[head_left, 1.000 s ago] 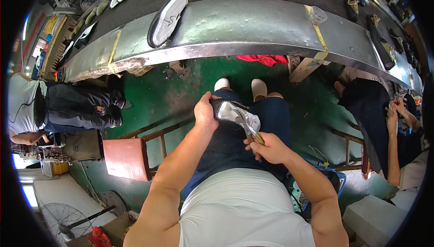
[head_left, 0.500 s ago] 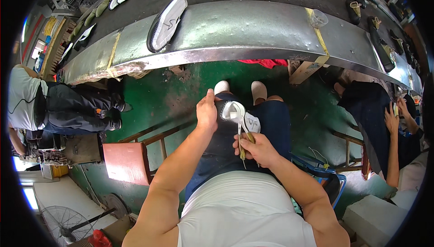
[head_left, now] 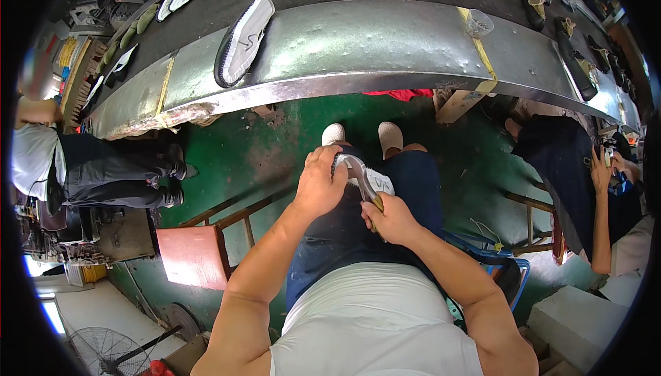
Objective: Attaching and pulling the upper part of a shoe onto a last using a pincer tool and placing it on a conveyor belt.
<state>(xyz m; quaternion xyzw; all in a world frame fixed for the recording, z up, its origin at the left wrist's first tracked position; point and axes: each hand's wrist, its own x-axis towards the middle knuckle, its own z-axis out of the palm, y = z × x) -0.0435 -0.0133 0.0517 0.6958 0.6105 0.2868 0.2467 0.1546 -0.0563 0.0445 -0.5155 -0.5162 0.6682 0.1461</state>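
A dark shoe with a white underside (head_left: 379, 180) rests bottom up on my lap, over my thighs. My left hand (head_left: 321, 182) is closed round its far-left end, fingers over the dark edge and thumb toward the white side. In my right hand (head_left: 390, 219) is a pair of pincers (head_left: 367, 184) with a curved metal head and olive-yellow handles. The fist wraps the handles, and the metal head lies against the shoe's end beside my left thumb. My hand hides part of the handles, and where the jaw tips bite cannot be made out.
Ahead is a metal-edged bench (head_left: 330, 42) with a dark belt, bearing another upturned shoe (head_left: 244, 42) and a plastic cup (head_left: 478, 23). A red-topped stool (head_left: 193, 257) stands left, a fan (head_left: 107, 345) lower left. People are at both sides; one's hand (head_left: 600, 169) shows at right.
My left hand has shifted from the shoe's side onto its end, fingers now folded over it. The pincers' handles have come together in my right hand, and their head has tilted toward my left hand.
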